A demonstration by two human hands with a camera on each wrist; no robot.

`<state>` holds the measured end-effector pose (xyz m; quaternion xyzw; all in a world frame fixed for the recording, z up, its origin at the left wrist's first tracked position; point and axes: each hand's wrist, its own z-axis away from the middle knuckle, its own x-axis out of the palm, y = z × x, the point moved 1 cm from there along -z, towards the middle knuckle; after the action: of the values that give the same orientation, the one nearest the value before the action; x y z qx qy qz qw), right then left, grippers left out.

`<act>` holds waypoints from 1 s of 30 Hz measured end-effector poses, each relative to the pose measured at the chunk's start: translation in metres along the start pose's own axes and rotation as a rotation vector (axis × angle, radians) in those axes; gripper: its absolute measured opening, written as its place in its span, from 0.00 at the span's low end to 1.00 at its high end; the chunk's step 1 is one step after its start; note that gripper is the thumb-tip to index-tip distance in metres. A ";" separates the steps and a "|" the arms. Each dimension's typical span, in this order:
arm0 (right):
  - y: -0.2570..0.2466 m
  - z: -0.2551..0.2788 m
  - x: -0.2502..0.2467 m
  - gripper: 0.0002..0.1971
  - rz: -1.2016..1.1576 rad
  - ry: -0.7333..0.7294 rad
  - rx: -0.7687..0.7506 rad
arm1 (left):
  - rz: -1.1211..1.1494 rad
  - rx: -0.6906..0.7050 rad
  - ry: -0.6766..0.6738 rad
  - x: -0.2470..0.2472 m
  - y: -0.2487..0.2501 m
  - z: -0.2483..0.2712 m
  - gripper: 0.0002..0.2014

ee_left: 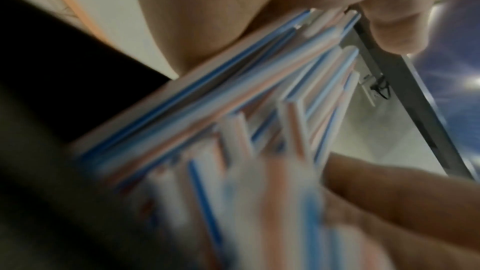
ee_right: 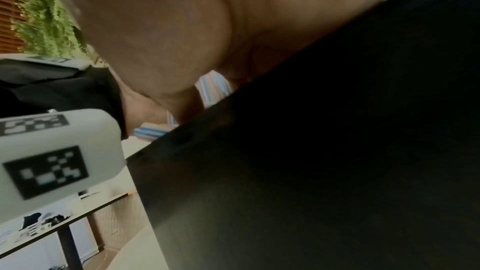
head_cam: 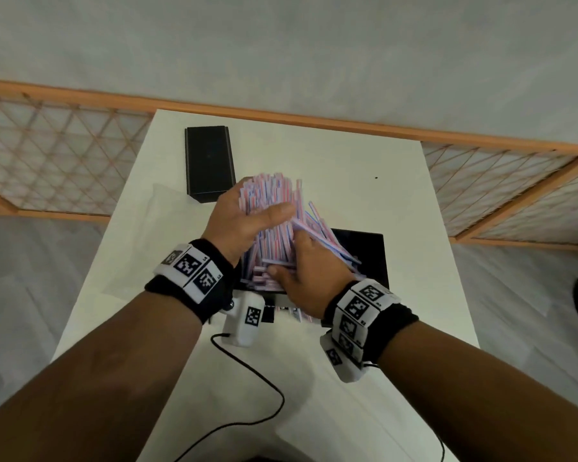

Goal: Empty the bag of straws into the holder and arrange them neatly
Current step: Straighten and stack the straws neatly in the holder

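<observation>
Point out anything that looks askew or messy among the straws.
The straws are untidy: gathered between the left hand and right hand, they fan out at mixed angles, and several lean out rightward over the black holder instead of standing aligned.

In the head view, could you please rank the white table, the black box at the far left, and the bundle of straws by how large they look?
1. White table, clearly largest.
2. Bundle of straws, spread between the left hand and right hand.
3. Black box.
The straws are partly hidden by the hands, so their lead over the box is unsure.
</observation>
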<state>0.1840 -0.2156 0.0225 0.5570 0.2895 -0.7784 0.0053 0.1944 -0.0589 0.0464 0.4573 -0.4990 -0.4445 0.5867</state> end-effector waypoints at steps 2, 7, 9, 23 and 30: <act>-0.006 0.000 0.003 0.35 0.005 0.018 0.001 | -0.033 0.047 -0.016 0.001 0.001 0.003 0.25; -0.007 0.011 -0.001 0.37 -0.083 0.169 -0.109 | -0.086 0.268 -0.034 0.003 0.019 0.011 0.22; -0.007 0.011 -0.004 0.33 -0.120 0.196 -0.118 | -0.119 0.331 0.025 0.000 0.023 0.011 0.21; 0.023 0.044 -0.036 0.13 -0.117 0.532 -0.242 | 0.015 0.055 0.294 -0.002 -0.018 0.019 0.51; 0.045 0.015 -0.020 0.34 0.045 -0.080 0.167 | -0.114 0.034 0.469 0.014 -0.023 0.021 0.51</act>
<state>0.1933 -0.2660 0.0232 0.5303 0.2106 -0.8211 -0.0120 0.1739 -0.0792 0.0284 0.5853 -0.3299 -0.3501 0.6527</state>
